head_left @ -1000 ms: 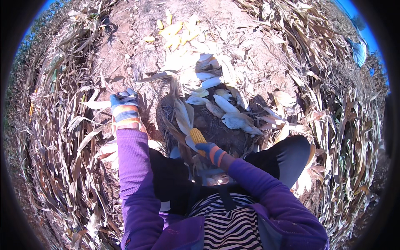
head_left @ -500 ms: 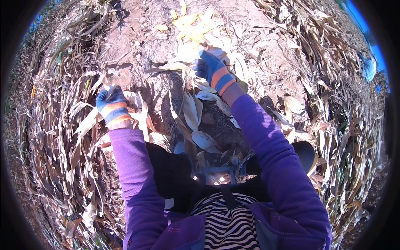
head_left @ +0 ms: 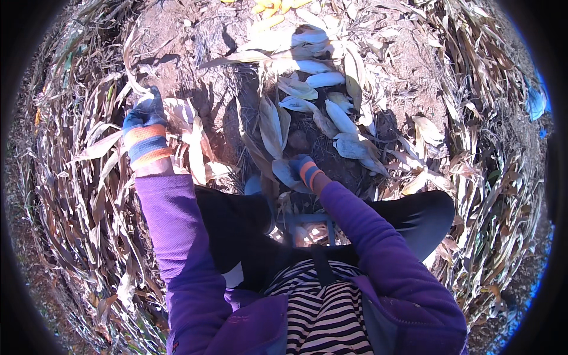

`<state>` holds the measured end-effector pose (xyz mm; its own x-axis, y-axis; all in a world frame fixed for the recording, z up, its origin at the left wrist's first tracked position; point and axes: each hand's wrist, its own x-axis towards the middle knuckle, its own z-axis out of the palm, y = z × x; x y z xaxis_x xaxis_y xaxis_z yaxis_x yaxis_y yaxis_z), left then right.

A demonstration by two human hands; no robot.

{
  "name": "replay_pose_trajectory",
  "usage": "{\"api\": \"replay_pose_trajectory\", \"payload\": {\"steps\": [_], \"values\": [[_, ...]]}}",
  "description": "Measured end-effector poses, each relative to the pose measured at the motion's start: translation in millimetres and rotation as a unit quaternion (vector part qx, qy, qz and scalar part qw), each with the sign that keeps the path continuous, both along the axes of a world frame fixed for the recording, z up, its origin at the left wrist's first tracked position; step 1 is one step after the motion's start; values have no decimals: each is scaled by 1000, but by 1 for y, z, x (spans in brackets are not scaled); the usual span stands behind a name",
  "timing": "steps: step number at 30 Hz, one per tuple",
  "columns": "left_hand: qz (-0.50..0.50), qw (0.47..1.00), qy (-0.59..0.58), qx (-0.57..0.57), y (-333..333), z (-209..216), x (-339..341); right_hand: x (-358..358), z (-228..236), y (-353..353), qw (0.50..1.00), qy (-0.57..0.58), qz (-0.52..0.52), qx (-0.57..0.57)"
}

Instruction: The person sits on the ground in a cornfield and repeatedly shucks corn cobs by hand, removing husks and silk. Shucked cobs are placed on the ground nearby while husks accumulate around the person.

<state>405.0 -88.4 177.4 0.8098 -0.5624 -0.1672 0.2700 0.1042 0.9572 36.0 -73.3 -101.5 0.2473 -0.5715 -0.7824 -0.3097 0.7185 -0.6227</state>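
My left hand [head_left: 145, 115], in a blue glove with an orange-striped cuff, is at the left beside dry corn stalks. Its fingers are closed at a pale, thin piece I cannot make out, next to a dry leaf [head_left: 132, 62]. My right hand [head_left: 304, 169], gloved alike, is low in front of my knees. Its fingers curl at the edge of a husk-covered ear of corn [head_left: 286, 174], partly hiding it. Several more ears in pale husks, one of them an ear [head_left: 340, 116] farther out, lie on the soil ahead.
Husked yellow corn ears [head_left: 269, 8] lie in a pile at the far edge. Dry cornstalks [head_left: 77, 195] bank up on the left, and more stalks [head_left: 491, 148] on the right. A blue-grey frame [head_left: 307, 218] shows between my legs. Loose husks [head_left: 192, 139] lie near my left hand.
My right hand has come back from near the yellow pile to the husk-covered ear close to me. The view has tilted nearer. My left hand stays by the stalks.
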Motion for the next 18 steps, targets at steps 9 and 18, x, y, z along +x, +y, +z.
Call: {"api": "replay_pose_trajectory", "payload": {"steps": [9,18], "values": [[22,926,294,-234,-8,29,-32,12,-24,-49,943,202,155,-215],[-153,907,294,-260,-27,45,-65,55,-37,-88,922,230,150,-272]]}}
